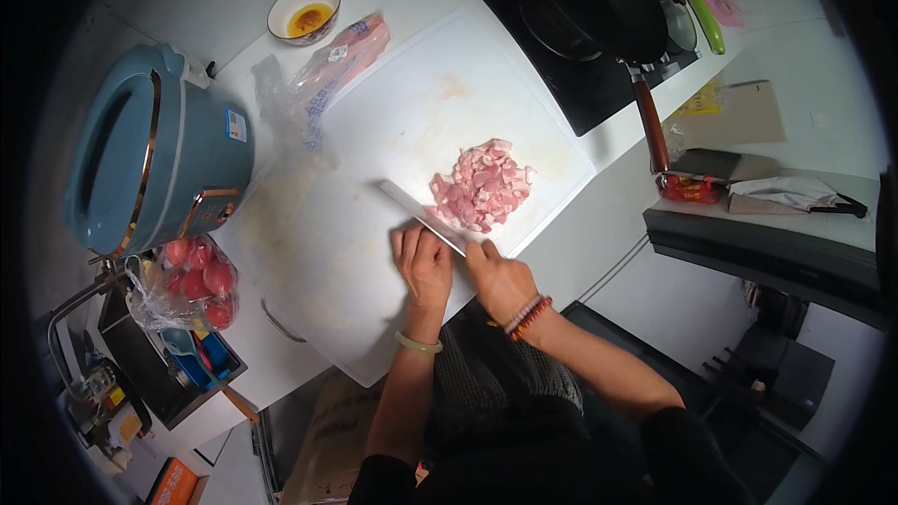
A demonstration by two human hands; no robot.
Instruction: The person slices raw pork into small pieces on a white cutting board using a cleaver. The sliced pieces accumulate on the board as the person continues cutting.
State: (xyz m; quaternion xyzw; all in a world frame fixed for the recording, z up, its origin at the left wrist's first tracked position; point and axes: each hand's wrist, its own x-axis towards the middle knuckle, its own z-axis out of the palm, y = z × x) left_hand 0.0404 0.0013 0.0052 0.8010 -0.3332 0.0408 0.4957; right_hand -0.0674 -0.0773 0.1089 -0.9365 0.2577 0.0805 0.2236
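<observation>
My right hand (pixel 500 280) is closed on the handle of a kitchen knife (pixel 424 217), whose blade points up and left along the lower edge of a heap of cut raw meat (pixel 484 186). The heap lies on a large white cutting board (pixel 393 126). My left hand (pixel 424 263) rests on the board just below the blade, fingers curled; whether something small is under them cannot be seen. A partly transparent plastic bag with more raw meat (pixel 351 49) lies at the board's upper left edge.
A bowl with yellow-brown liquid (pixel 309 17) stands beyond the bag. A blue-grey rice cooker (pixel 168 147) and bagged tomatoes (pixel 203 277) are at left, above a sink (pixel 154 379). At upper right, a black wok (pixel 603 7) sits on a cooktop (pixel 568 91), its wooden handle (pixel 651 123) jutting towards me.
</observation>
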